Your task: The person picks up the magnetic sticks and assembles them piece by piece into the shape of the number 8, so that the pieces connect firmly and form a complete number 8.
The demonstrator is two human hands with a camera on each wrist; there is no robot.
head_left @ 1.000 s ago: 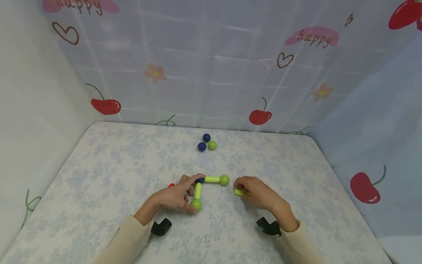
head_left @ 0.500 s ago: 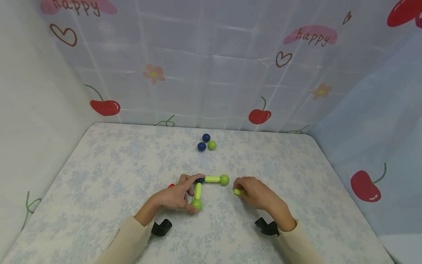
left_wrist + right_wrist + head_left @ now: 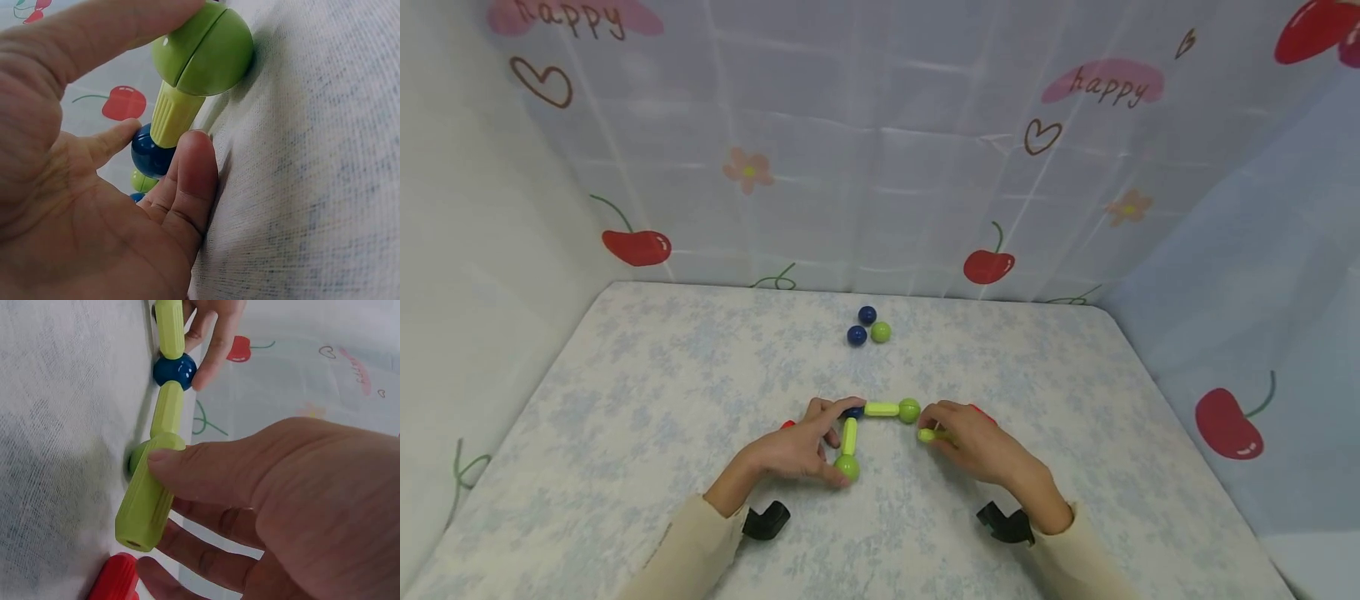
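An L-shaped toy build lies on the table: a blue ball [image 3: 854,412] at the corner, with one yellow-green rod [image 3: 882,409] leading right to a green ball [image 3: 909,410] and another rod [image 3: 849,437] leading toward the person to a second green ball [image 3: 847,467]. My left hand [image 3: 797,450] grips the build, thumb on the near green ball and index finger on the blue one. My right hand [image 3: 972,442] pinches a loose yellow-green rod [image 3: 145,500] between thumb and fingers; its far end overlaps the right green ball in the right wrist view.
Two blue balls, one of them nearer [image 3: 857,336], and a green ball [image 3: 881,332] sit together toward the back. A red rod [image 3: 115,580] lies beside my right hand, and a small red piece [image 3: 787,424] shows behind the left. A printed curtain [image 3: 880,167] hangs behind the table.
My right hand has moved slightly left with its rod, toward the right green ball, and the red rod behind it has come into sight. The left hand holds still.
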